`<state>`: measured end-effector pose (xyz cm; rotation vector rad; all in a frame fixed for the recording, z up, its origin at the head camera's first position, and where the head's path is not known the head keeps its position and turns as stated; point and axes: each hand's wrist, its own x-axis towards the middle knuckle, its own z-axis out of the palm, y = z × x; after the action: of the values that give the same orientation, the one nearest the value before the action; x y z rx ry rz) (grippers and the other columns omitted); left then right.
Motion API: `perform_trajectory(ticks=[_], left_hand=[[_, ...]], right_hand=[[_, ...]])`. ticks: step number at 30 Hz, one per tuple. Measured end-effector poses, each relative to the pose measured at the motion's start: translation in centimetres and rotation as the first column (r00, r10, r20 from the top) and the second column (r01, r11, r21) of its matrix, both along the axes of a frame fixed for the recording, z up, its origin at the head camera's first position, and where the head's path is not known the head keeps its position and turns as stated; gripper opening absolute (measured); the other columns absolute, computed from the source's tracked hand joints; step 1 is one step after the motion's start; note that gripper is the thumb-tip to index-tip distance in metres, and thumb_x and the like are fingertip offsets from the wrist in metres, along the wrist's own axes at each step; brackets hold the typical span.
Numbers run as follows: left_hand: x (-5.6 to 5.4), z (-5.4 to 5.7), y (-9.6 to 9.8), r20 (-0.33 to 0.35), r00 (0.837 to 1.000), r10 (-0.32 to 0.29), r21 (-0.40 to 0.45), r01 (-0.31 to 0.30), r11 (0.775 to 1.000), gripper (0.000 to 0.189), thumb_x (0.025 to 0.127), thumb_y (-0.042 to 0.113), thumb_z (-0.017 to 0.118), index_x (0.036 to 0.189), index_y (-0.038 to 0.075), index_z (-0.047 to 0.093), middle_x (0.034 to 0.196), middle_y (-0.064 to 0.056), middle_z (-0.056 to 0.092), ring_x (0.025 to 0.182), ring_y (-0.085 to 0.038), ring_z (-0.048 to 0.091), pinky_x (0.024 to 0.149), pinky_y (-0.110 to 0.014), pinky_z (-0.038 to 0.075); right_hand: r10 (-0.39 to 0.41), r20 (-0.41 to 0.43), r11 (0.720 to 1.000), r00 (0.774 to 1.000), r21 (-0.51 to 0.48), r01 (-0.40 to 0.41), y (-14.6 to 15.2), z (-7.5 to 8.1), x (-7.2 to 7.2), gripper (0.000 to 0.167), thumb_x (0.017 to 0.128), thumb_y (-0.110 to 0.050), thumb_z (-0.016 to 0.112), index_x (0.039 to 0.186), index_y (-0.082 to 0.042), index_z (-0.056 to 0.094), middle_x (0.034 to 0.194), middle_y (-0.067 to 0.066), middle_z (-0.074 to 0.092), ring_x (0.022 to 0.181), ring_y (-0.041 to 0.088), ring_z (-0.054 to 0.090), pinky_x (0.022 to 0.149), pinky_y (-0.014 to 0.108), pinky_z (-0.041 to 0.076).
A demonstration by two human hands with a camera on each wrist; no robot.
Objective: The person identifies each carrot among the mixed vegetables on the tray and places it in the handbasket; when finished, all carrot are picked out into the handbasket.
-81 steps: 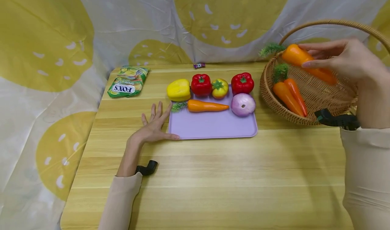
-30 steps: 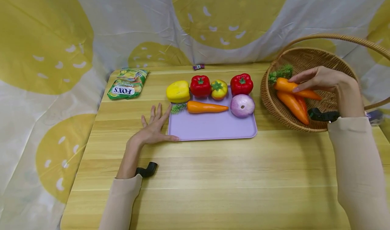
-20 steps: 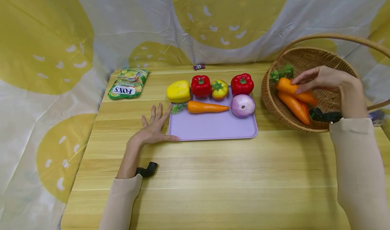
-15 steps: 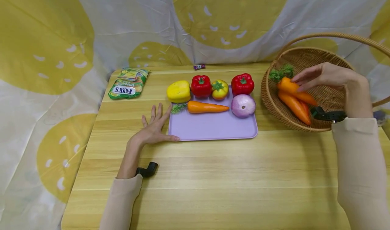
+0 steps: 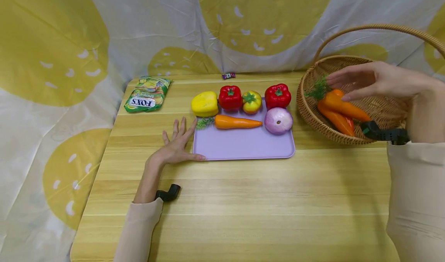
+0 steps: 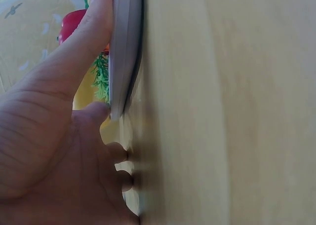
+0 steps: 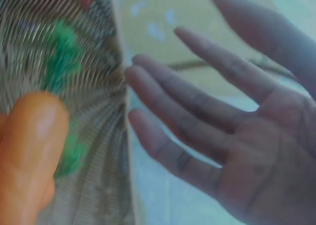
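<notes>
In the head view my right hand (image 5: 386, 80) hovers over the wicker basket (image 5: 307, 117), fingers spread and holding nothing. Just below it an orange carrot (image 5: 349, 108) with a green top lies across another carrot (image 5: 333, 117) and a red one in the basket. The right wrist view shows the hand (image 7: 266, 136) apart from the carrot (image 7: 37, 141). My left hand (image 5: 174, 148) rests with fingers spread at the left edge of the lilac tray (image 5: 243, 144), its thumb on the near corner. On the tray lie a carrot (image 5: 238, 122) and a purple onion (image 5: 278, 121).
Along the tray's back edge sit a yellow bell pepper (image 5: 204, 104), two red bell peppers (image 5: 230, 98) and a yellow-red tomato (image 5: 252, 102). A green FOX'S candy bag (image 5: 147, 94) lies at the back left. A small purple wrapped sweet (image 5: 228, 76) is at the back edge.
My right hand lowered the carrot into the basket onto the other carrots, let go of it, and moved up and right. The basket shifted slightly. My left hand stays at the tray.
</notes>
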<state>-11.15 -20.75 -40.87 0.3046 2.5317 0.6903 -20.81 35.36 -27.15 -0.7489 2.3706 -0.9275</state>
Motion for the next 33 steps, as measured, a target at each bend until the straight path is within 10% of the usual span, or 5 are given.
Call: perform_trajectory(ticks=[13, 33], left_hand=[[0.0, 0.1, 0.1, -0.002, 1.0, -0.004, -0.005, 0.004, 1.0, 0.128, 0.081, 0.06, 0.081, 0.166, 0.033, -0.011, 0.169, -0.015, -0.032, 0.154, -0.037, -0.036, 0.111, -0.079, -0.025], [0.1, 0.1, 0.2, -0.014, 1.0, -0.001, -0.018, 0.001, 1.0, 0.128, 0.081, 0.062, 0.081, 0.166, 0.033, -0.009, 0.169, -0.016, -0.029, 0.155, -0.04, -0.034, 0.112, -0.079, -0.024]], right_hand=[[-0.041, -0.041, 0.986, 0.998, -0.164, 0.034, -9.7, 1.5, 3.6, 0.05, 0.099, -0.013, 0.071, 0.146, -0.024, 0.058, 0.143, 0.001, 0.064, 0.128, 0.013, 0.062, 0.095, 0.014, 0.052], [0.06, -0.085, 0.956, 0.995, -0.282, -0.082, -23.2, -7.8, 3.3, 0.055, 0.092, -0.02, 0.08, 0.143, -0.012, 0.061, 0.143, 0.008, 0.065, 0.133, 0.03, 0.059, 0.117, 0.053, 0.044]])
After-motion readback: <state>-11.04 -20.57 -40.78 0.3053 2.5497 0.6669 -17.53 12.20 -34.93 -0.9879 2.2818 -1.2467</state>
